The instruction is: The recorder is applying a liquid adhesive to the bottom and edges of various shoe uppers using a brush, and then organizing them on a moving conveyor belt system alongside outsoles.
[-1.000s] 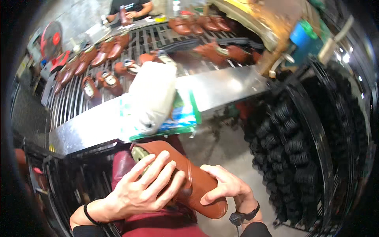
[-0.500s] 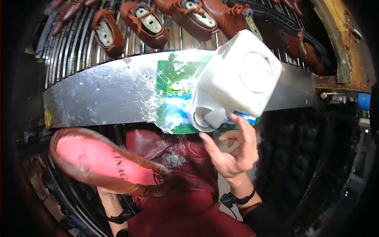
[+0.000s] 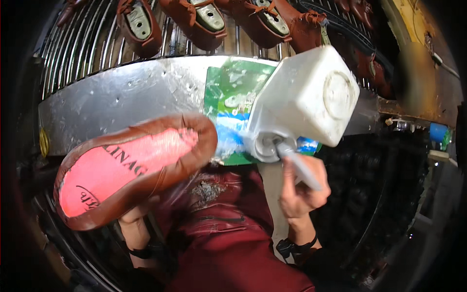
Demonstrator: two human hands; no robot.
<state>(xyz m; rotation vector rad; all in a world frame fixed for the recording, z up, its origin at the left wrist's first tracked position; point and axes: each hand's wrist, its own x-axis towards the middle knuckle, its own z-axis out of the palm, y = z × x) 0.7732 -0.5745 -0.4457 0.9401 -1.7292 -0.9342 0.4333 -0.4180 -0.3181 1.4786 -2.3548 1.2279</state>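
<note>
The shoe (image 3: pixel 134 168) sits above the left hand (image 3: pixel 134 213), its pink underside facing up and its brown sides wrapping round the edge. It slants from lower left to upper right, its upper end overlapping the ledge (image 3: pixel 131 92) in view, close to the green and blue sheet (image 3: pixel 219 92). The left hand grips it from beneath; the shoe covers most of the fingers, so how each one lies cannot be told. The left forearm rises from the lower edge to the wrist, where a dark strap (image 3: pixel 141 251) sits.

The right hand (image 3: pixel 307 187) is well apart from the shoe, to its right. It pinches a grey stick (image 3: pixel 305 171) between thumb and curled fingers, the rest of the hand folded in. The stick tilts up and to the left, its far end in the mouth of the white jug (image 3: pixel 316 95). The right forearm comes up almost straight from below, a black band (image 3: pixel 297 246) round the wrist.

The jug lies tipped on the sheet, mouth toward the person, base turned up. Beyond the ledge, brown shoes (image 3: pixel 194 22) rest on metal bars (image 3: pixel 97 53). A dark red apron (image 3: pixel 233 258) spreads between the forearms.
</note>
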